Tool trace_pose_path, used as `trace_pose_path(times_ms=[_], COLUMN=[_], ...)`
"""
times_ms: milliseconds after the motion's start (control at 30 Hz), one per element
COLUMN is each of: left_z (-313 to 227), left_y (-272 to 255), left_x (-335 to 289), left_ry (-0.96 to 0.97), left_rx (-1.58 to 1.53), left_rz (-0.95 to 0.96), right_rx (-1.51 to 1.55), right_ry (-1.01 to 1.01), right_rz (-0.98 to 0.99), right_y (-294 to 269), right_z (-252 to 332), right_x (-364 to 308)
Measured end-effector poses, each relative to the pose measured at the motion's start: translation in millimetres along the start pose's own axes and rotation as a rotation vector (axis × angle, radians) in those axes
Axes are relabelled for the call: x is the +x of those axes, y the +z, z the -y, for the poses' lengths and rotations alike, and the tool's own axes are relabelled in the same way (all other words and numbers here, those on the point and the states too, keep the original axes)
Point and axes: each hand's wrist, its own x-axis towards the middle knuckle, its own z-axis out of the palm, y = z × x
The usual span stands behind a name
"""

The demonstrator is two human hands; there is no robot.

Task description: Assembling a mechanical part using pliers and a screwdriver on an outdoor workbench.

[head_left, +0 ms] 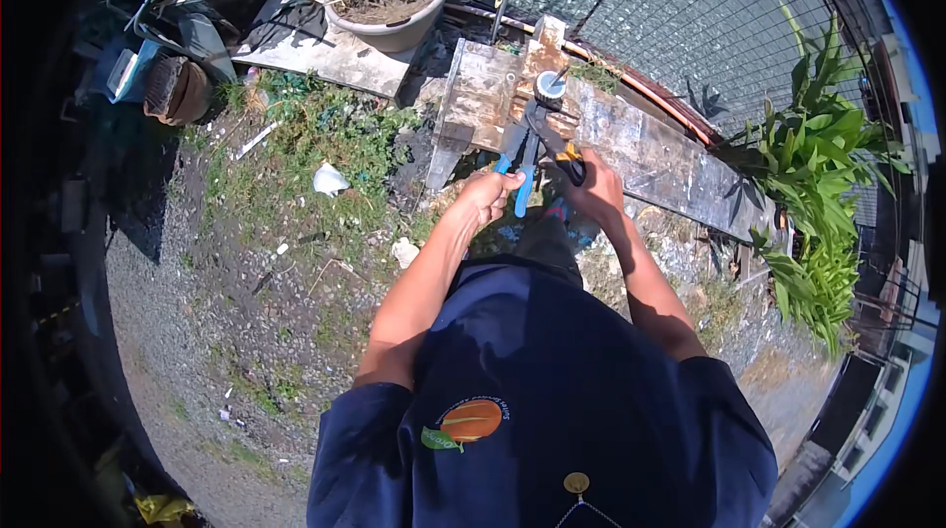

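Observation:
My left hand (486, 195) is closed around one handle of blue-handled pliers (525, 190); the second blue handle hangs free beside it. My right hand (597, 189) is wrapped round the black-and-yellow handle of a hand tool (569, 160), whose exact kind I cannot make out. The two tools' dark metal parts meet or overlap just ahead of my hands. At their far end is a round, ridged fitting (550, 86) with a pale top, above a rusty piece on the wooden bench. Whether the jaws touch the fitting is hard to tell.
The worn plank bench (650, 149) runs to the right, toward leafy plants (813, 173). Behind it stands a wire mesh fence (680, 26). A potted plant (389, 26) rests on a board at the far left. Weedy gravel (286, 262) with litter lies to my left.

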Motion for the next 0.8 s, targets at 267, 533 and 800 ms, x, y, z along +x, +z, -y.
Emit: trace_pose_path(times_ms=[267,533,800], left_z=[4.7,0.0,1.4], left_y=[6.1,10.7,9.6], left_x=[8.1,3.9,12.8], left_ry=[0.026,-0.01,0.001], left_rx=[0.004,0.043,0.055], left_rz=[-0.049,-0.139,-0.164], right_rx=[-0.112,-0.111,-0.026], right_ry=[-0.18,-0.176,-0.271], right_rz=[-0.02,0.015,-0.262], right_y=[-17.7,-17.0,1.8], right_z=[-10.2,-5.4,-19.8], right_x=[17.7,21.6,24.1])
